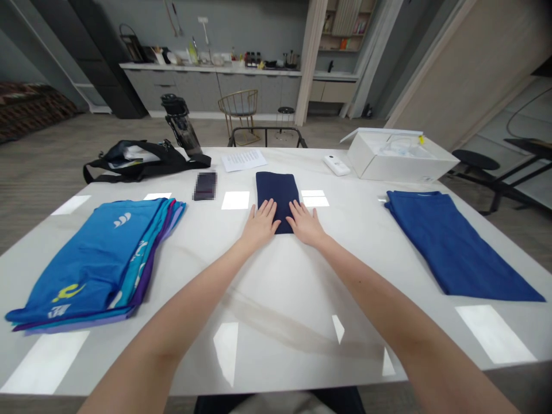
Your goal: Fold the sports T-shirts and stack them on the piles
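Observation:
A dark navy cloth (277, 187), folded into a small rectangle, lies flat in the middle of the white table. My left hand (261, 223) rests on its left near corner, fingers spread and palm down. Opposite, my right hand (307, 223) lies flat on the right near edge, its fingers also apart. Neither hand grips anything. To the left is a stack of folded garments (103, 253) in blue, teal and purple, with a bright blue one on top. A folded blue garment (457, 244) lies on the right side of the table.
Along the far side of the white table (276, 322) are a black bag (142, 164), a dark bottle (181, 123), a phone (205, 186), a printed sheet (244, 160), a small white device (336, 165) and an open white box (388, 158). A chair (266, 135) stands behind.

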Demonstrator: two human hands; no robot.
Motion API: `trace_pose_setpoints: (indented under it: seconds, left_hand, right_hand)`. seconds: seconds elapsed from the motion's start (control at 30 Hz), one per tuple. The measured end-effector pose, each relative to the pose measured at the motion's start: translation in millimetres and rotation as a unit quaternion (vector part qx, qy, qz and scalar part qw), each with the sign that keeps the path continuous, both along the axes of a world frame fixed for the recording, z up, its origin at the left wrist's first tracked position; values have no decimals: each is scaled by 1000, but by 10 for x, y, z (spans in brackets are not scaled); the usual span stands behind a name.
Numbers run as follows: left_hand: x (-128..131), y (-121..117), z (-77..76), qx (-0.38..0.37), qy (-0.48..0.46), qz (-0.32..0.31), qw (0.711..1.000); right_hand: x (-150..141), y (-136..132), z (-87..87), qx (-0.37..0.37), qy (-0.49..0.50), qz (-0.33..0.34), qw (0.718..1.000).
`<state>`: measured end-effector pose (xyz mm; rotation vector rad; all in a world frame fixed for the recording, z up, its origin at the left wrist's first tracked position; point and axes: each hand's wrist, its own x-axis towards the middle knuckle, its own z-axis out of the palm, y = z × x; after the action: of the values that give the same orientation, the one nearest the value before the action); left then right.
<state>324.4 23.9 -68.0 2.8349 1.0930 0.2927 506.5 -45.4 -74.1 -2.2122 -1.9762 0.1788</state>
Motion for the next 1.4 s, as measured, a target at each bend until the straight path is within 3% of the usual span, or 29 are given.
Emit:
trace_pose_setpoints:
  seconds: [0.1,0.17,0.3,0.4,0.57,0.73,0.83,0.93,1.07,1.17,1.27,1.4]
  left_hand:
    - [-124,-157,39,-44,29,-77,996]
    - [-228,-242,44,-83,58,-76,992]
    - [-476,-353,58,-96,77,-31,992]
    - [-593,-436,65,-53,56,-4,997]
    - [-499,-531,51,26,-2,21,999]
    - [-294,-485,97,53,15,55,997]
    - [-311,-507,127,54,24,39,997]
    - [-521,-696,111,54,23,3,998]
    - [-997,-1192,88,29,18,-65,997]
    - [-1218,-1472,148,-16,-16,-107,994]
    - [-1084,-1395,226,-41,-105,-75,991]
    - [-468,-778,238,-27,-178,5,984]
  right_hand:
    - [-59,-241,27,-13,12,87,996]
    - [-70,-408,38,-29,17,102,994]
    - [22,-690,81,-53,20,31,998]
    - [52,-819,110,-32,24,-10,999]
    - [-73,-798,123,60,-1,-58,997]
    - [-155,-645,159,59,-35,-88,994]
    - [-186,-707,179,53,-38,-69,995]
    - [-242,-996,189,58,-27,-23,998]
    - [-334,-1603,239,45,26,70,996]
    - [-375,-1887,306,51,90,84,991]
    - [-389,-1731,343,100,139,51,984]
    - [-405,-887,322,156,142,24,977]
